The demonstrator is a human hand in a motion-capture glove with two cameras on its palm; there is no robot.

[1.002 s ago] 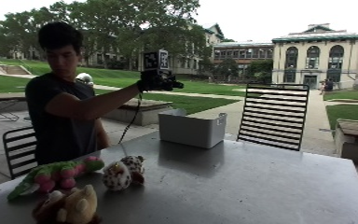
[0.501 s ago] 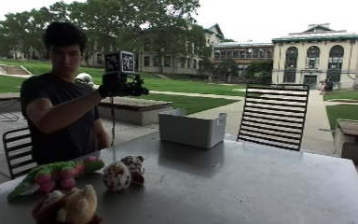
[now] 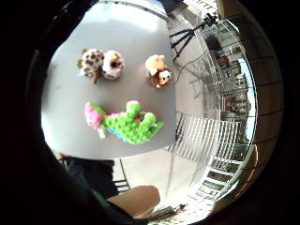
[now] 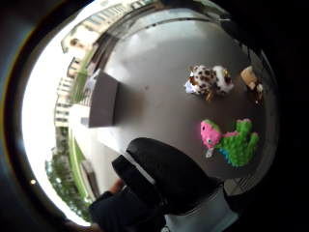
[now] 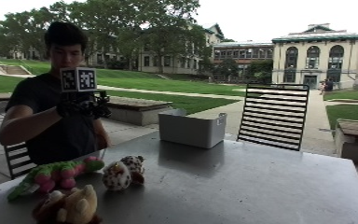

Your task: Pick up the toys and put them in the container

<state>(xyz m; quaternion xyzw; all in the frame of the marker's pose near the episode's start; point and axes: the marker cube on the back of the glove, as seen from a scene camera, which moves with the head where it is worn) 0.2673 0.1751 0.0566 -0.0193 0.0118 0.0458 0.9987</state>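
Gloved right hand [image 5: 83,105] hovers upper left, fingers seemingly relaxed (holding nothing); toys [image 5: 64,172] lower left, container [image 5: 191,128] centre.

We see the person's gloved right hand [image 5: 83,105] raised at chest height in front of the torso, above the near left edge of the grey table [image 5: 241,186] and touching nothing. The right forearm angles up from a bent elbow held out to the side. In the thumb side palm view its black-gloved fingers [image 4: 161,176] curl loosely inward, holding nothing. The bare left hand stays out of view.
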